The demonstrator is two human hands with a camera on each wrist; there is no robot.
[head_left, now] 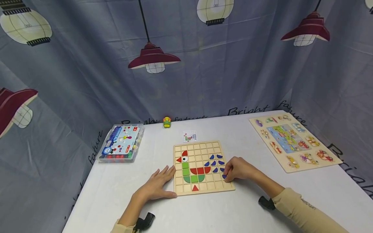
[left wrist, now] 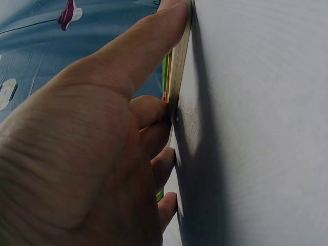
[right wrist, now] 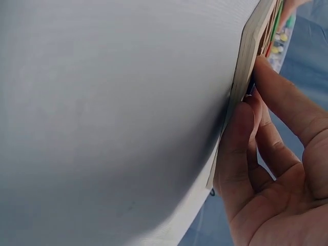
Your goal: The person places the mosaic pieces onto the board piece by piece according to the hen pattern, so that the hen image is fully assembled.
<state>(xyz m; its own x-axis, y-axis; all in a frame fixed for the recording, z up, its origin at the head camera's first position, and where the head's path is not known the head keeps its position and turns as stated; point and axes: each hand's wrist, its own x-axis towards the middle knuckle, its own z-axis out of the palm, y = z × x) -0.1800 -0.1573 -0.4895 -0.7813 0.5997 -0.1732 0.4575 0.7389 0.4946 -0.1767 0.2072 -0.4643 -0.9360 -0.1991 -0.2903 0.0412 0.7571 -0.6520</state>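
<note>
A square wooden grid board (head_left: 204,152) lies on the table, with colored pieces set in its cells as a bird-like picture. My left hand (head_left: 158,184) rests flat at the board's left edge, fingers spread; the left wrist view shows the thumb (left wrist: 148,38) against the board's side. At the lower right cells, my right hand (head_left: 240,169) pinches a blue half-round piece (head_left: 224,176) between thumb and fingers. In the right wrist view a sliver of that blue piece (right wrist: 250,86) shows between the fingertips. Several other blue pieces (head_left: 214,170) sit up and left of this hand.
Behind the board lies a small picture card (head_left: 189,136), with a small yellow-green figurine (head_left: 166,122) farther back. A clear plastic case (head_left: 121,144) stands at the left. A wooden picture puzzle (head_left: 294,140) lies at the right. Grey-blue curtains surround the white table.
</note>
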